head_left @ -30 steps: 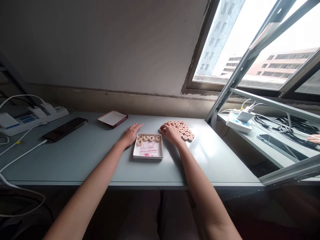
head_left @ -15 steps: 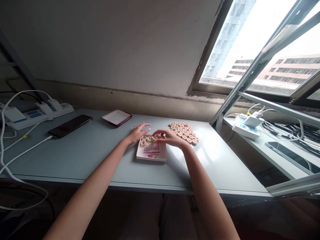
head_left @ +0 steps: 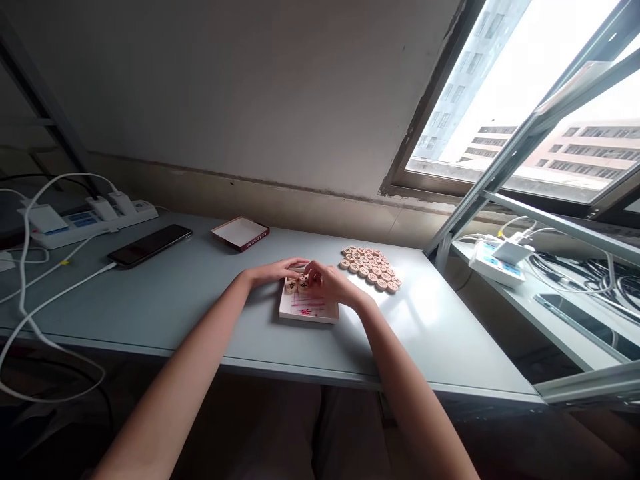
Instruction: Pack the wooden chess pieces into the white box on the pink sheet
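**Wooden discs (head_left: 291,286) in the shallow box (head_left: 307,319), your right hand (head_left: 327,280) down among them**

Head view, now: step in hand looks like setting discs in rows. Your right grip is narrow, fingertips drawn together over the rows; can't tell if a disc is pinched in there. Your left hand (head_left: 275,270) reaches flat-ish to the box's far edge, its tips partly hidden beside your right fingers; can't tell if it grips anything. Two discs sit face up just left of your right fingertips, more partly covered behind them. Packet with red print (head_left: 305,308) lies nearer you than the grip. Loose discs (head_left: 371,278) are beyond and right of it. Next move calls for a disc settled flat, then a clean lift, no nudged neighbours.

Vs the earlier head frame: near row shows two discs where one showed; your right hand sits lower, over the rows; your left has closed in beside it. View has shifted a bit too.
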`<state>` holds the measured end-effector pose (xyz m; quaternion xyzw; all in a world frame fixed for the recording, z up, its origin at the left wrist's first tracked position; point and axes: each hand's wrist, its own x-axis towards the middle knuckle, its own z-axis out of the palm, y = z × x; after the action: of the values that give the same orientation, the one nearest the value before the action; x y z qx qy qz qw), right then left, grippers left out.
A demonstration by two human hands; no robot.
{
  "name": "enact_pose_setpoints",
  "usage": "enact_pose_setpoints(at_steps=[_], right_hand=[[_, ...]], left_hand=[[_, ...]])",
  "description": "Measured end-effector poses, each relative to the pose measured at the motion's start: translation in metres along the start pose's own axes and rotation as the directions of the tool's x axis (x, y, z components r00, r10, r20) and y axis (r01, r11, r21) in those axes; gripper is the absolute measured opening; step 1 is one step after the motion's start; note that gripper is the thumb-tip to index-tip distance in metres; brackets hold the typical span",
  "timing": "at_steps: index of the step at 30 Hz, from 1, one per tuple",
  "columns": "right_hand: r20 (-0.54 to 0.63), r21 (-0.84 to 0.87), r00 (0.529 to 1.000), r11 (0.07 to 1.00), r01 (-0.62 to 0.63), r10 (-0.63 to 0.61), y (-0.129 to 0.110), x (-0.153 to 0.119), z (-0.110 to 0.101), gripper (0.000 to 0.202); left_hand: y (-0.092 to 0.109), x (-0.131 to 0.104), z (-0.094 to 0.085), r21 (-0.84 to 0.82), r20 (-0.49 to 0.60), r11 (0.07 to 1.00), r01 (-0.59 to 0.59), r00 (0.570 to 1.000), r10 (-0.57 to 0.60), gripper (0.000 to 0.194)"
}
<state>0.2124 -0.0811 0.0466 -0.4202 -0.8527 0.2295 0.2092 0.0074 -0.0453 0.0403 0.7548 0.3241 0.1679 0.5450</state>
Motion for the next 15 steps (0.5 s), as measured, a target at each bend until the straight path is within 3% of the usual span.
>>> enact_pose_setpoints(at_steps=[2,4,6,8,10,12,15], right_hand=[[0.0,0.076,1.0,0.997,0.01,-0.01,0.002,0.0,-0.005,0.019],[-0.023,0.109,0.999,0.993,0.043,-0.041,0.007,-0.001,-0.014,0.017],[-0.154,0.013,0.988,1.0,0.02,-0.018,0.018,-0.003,-0.021,0.018],[-0.344,-0.193,0.936,0.971,-0.139,0.066,0.034,-0.006,-0.025,0.022],[-0.448,-0.382,0.885,0.867,-0.319,0.128,0.05,-0.009,-0.024,0.025],[-0.429,-0.5,0.888,0.776,-0.384,0.162,0.061,-0.012,-0.021,0.024],[-0.397,-0.554,0.906,0.748,-0.364,0.147,0.063,-0.013,-0.019,0.021]], left_hand=[[-0.002,0.002,0.002,0.046,0.011,0.999,-0.015,1.0,0.014,0.065],[-0.005,0.004,0.006,0.16,-0.062,0.987,0.024,0.998,-0.014,0.073],[-0.006,0.006,0.01,0.275,-0.151,0.958,0.08,0.988,-0.039,0.08],[-0.007,0.007,0.013,0.345,-0.16,0.935,0.087,0.987,-0.033,0.081],[-0.006,0.008,0.013,0.372,-0.102,0.927,0.043,0.995,-0.006,0.074],[-0.006,0.009,0.012,0.376,-0.056,0.927,0.009,0.998,0.013,0.068],[-0.007,0.008,0.008,0.352,-0.044,0.936,-0.008,0.999,0.025,0.065]])
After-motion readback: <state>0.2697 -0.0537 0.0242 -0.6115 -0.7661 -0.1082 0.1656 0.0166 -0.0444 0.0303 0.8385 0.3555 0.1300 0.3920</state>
